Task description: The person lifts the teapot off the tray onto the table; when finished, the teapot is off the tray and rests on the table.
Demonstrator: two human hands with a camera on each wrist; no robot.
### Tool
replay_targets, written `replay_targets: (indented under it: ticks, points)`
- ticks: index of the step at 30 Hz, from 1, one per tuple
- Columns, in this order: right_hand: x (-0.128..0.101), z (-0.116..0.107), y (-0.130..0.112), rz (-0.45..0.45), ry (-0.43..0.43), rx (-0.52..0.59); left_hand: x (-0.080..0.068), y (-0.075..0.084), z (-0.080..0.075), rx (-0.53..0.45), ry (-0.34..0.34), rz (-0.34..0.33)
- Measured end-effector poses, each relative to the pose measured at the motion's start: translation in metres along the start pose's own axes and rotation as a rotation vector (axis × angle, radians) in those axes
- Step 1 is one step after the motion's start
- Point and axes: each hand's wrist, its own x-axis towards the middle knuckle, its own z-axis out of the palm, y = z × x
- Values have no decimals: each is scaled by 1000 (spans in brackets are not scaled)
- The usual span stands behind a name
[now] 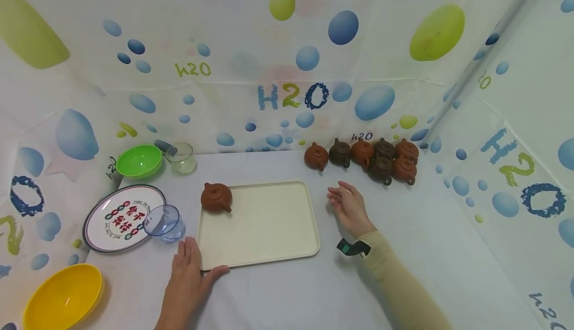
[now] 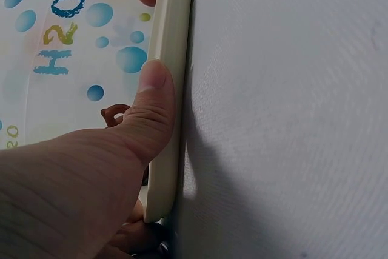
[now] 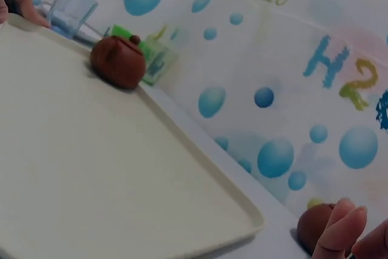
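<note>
A cream rectangular tray [image 1: 264, 228] lies on the white-covered table. One reddish-brown clay teapot [image 1: 216, 198] stands at its far left corner, spout toward the front right. My left hand [image 1: 189, 272] rests at the tray's near left corner, fingers along the left side and thumb against the front rim, as the left wrist view shows with the thumb [image 2: 154, 98]. Beyond the tray's right side, my right hand [image 1: 351, 211] hovers with loosely bent fingers and holds nothing. Ahead of it stands a cluster of reddish and dark brown teapots, the leftmost teapot [image 1: 316, 156] set slightly apart.
On the left are a green bowl [image 1: 140, 161], a clear glass [image 1: 181, 159], a white oval plate [image 1: 100, 225] with red lettering, a bluish glass [image 1: 165, 224] overlapping the plate, and a yellow bowl [image 1: 65, 297]. A printed curtain [image 1: 233, 36] rises behind the table.
</note>
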Motion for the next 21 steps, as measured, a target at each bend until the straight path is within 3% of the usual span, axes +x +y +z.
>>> replay_targets:
  ticks: [9, 21]
  points:
    - [-4, 29, 15, 3, -63, 26, -1, -2, 0, -3, 7, 3]
    - [-12, 70, 30, -23, -183, 150, -2, 3, -3, -25, -15, -3]
